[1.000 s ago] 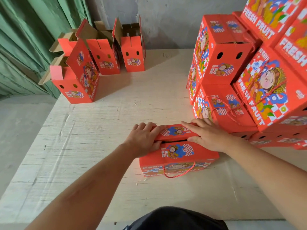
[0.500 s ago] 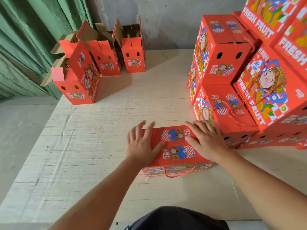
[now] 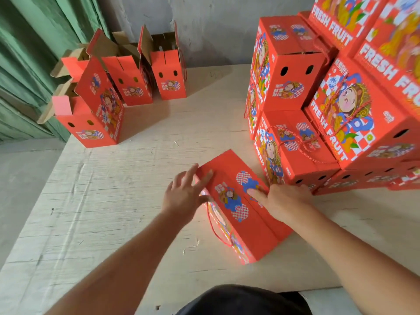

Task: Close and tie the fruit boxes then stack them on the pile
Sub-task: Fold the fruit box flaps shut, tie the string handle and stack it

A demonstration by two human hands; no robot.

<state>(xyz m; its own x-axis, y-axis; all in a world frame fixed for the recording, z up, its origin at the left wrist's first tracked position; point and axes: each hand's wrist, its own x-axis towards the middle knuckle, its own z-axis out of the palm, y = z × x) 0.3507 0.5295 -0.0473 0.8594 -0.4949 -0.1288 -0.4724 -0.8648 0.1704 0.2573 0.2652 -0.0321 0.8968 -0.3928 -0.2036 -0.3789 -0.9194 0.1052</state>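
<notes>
Box (image 3: 241, 205) in red is seen lying on the pale wooden board (image 3: 113, 201), turned at a slant, with its top flaps shut and pictures of a cartoon figure on them. A red cord handle (image 3: 216, 228) is seen hanging down its near left side. The box is touched by both hands. The left hand (image 3: 184, 196) is laid on the far left corner of the box, with its fingers spread out and mostly straight; it is blurred, so the thumb cannot be made out well. The right hand (image 3: 281, 201) is set at the right edge of the box, with one straight finger pressed flat on the blue picture on top; how the other fingers are held cannot be told. Just beside the box, to the right, a pile of closed red boxes (image 3: 329, 110) is stacked up, with "FRESH FRUIT" printed on them and red cords across some tops. Well apart, at the far left of the board, four open boxes (image 3: 127, 87) are stood upright with their flaps up. A green curtain (image 3: 27, 64) is hung behind them, next to a grey wall (image 3: 216, 30).
</notes>
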